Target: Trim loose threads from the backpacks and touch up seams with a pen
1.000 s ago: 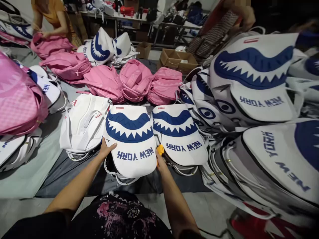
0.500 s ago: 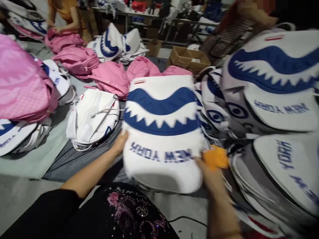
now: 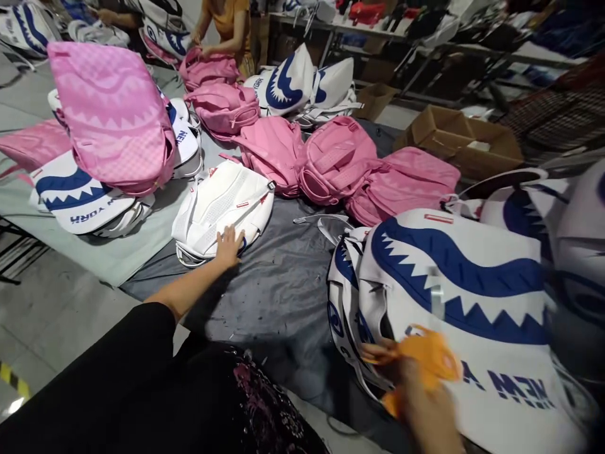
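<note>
My left hand [image 3: 229, 247] lies with spread fingers on the near side of a white backpack [image 3: 222, 205], which rests with its straps up. At the lower right, my right hand [image 3: 420, 391] is closed on a crumpled-looking orange item [image 3: 432, 359]; motion blur hides its exact kind. That hand is in front of a white backpack with a blue shark-mouth print [image 3: 454, 277] and "NEW YORK" lettering. More white backpacks lean beside and behind this one, on the right.
Several pink backpacks [image 3: 338, 157] stretch across the dark table cover [image 3: 283, 277]. A pink backpack [image 3: 113, 120] lies on top of white ones at left. Cardboard boxes [image 3: 439, 132] stand behind. At the back, a person in an orange top [image 3: 231, 25] handles a pink backpack.
The shark-print backpack held between both hands has gone to the right-hand group and been let go. My left hand has moved onto the other white backpack. The view has swung right.
</note>
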A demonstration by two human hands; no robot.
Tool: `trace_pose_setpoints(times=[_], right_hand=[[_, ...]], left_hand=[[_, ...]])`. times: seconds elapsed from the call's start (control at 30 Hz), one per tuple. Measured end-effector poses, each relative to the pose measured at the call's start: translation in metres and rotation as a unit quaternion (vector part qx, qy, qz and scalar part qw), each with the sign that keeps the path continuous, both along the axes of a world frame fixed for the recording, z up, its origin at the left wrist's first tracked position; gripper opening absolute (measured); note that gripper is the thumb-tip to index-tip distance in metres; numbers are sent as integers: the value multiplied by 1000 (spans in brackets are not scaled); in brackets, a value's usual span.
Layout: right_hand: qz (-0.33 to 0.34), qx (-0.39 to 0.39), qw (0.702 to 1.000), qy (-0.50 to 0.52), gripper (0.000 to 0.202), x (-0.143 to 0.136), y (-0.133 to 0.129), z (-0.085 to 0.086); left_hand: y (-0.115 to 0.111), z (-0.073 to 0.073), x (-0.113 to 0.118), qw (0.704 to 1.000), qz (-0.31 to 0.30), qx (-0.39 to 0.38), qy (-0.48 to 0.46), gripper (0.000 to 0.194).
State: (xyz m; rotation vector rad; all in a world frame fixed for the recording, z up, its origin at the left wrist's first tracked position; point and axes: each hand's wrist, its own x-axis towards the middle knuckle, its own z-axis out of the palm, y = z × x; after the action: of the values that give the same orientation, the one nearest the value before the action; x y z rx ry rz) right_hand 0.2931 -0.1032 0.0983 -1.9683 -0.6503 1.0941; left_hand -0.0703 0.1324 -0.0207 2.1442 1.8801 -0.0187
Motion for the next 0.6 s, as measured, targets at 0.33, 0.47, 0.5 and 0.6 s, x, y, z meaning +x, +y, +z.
trace_pose_setpoints(times=[0.33,0.47,0.5,0.6], right_hand=[[-3,6,988,156,64,-189,59,-44],[73,52,986,138,68,-234,102,-39],[90,54,985,135,69,-246,111,-40],[95,46,989,104,71,-270,129,-45]], left_hand=[[-11,-33,-43,995,-63,-70,-23,59],[-87,-35,-63,977,-153,-129,-68,54],[-103,-33,-71,966,-191,-153,-83,51],[-118,-17,-106,927,-298,-180,-142,53]])
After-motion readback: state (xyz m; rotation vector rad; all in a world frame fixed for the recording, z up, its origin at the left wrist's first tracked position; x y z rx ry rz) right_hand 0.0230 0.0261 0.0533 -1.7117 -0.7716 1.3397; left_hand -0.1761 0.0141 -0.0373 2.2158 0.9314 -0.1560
